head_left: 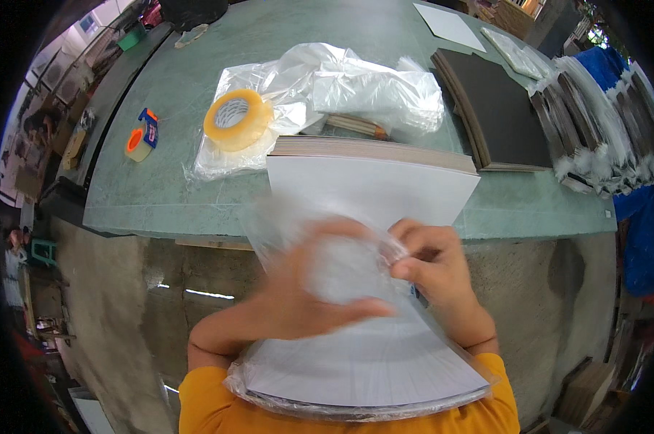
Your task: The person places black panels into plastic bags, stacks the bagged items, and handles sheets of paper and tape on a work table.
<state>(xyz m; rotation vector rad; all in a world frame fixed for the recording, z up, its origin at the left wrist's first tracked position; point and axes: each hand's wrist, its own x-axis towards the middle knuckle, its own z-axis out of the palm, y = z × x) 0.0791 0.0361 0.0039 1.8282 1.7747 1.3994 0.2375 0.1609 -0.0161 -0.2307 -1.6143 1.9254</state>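
A thick stack of white sheets (pixel 374 192) leans from the green table's edge down to my chest. Around its lower end sits a clear plastic bag (pixel 356 405). My left hand (pixel 319 289), blurred by motion, lies over the bag's film on top of the stack. My right hand (pixel 432 264) pinches the bag's crumpled rim between thumb and fingers at the stack's right side. Both hands have hold of the plastic.
On the green table (pixel 197 87) lie a large roll of yellowish tape (pixel 236 119), a small orange tape dispenser (pixel 140 137), loose clear bags (pixel 356 83), a dark stack of boards (pixel 497 108) and bagged stacks (pixel 601 123) at the right. Concrete floor lies below.
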